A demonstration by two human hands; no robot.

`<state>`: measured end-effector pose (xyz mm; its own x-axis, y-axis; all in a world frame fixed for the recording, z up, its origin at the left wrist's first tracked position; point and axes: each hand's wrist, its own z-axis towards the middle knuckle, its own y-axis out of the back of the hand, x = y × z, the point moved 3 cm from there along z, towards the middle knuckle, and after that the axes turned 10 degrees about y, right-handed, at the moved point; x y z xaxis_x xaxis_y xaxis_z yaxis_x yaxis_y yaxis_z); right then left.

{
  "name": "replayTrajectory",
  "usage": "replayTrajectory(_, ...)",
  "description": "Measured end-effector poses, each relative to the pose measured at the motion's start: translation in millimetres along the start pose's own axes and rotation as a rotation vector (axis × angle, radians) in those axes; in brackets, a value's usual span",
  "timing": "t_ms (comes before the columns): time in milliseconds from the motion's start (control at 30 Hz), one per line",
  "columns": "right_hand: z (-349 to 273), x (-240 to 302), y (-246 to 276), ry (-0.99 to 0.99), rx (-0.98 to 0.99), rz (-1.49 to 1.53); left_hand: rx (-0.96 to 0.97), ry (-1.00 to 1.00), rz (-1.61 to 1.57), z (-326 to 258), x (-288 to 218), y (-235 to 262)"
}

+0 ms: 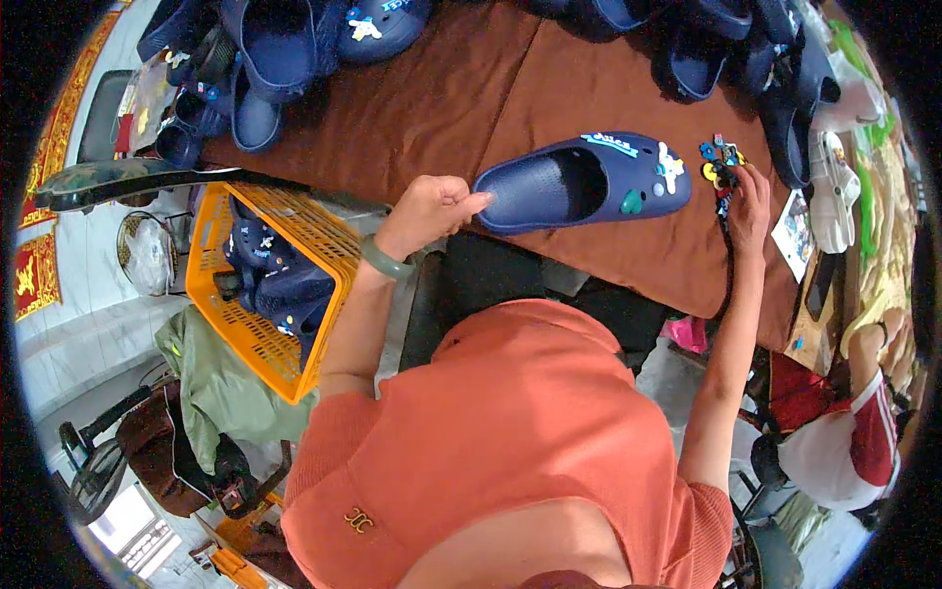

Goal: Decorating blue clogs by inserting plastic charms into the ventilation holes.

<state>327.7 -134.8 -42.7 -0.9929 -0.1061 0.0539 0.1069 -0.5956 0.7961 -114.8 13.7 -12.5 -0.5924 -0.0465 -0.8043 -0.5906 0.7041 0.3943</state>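
A navy clog (549, 187) lies on the brown cloth in front of me, its toe to the right. A white figure charm, a green charm and a light-blue lettered charm sit on its upper. My left hand (430, 216), with a jade-coloured bangle at the wrist, pinches the clog's heel edge between thumb and fingers. To the right of the toe is a small pile of colourful shoe charms (721, 157). My right hand (750, 211) reaches into that pile with bent fingertips drawn together; whatever is between them is hidden.
More navy clogs (275, 49) crowd the far left, and others (695, 64) the far right. An orange basket (339, 245) holding clogs stands at my left. A printed card (793, 236) and white shoes (832, 191) lie beyond my right hand. Another person (834, 452) sits at right.
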Motion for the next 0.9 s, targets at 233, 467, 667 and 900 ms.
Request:
replayTrajectory(233, 4.6, 6.6, 1.7, 0.032, -0.002, 0.018, 0.066, 0.01, -0.513, -4.2, 36.2, -21.1)
replayTrajectory(467, 0.7, 0.1, 6.5, 0.007, -0.034, -0.005, -0.007, -0.101, -0.711, -7.7, 29.6, -34.3)
replayTrajectory(667, 55.2, 76.2, 35.8, 0.093, -0.082, 0.259, 0.076, 0.02, -0.485, 0.3, 25.2, -17.9)
replayTrajectory(900, 133.2, 181.0, -7.2, 0.446, 0.288, 0.609, 0.108, 0.125, -0.422, 1.8, 15.0, -8.5)
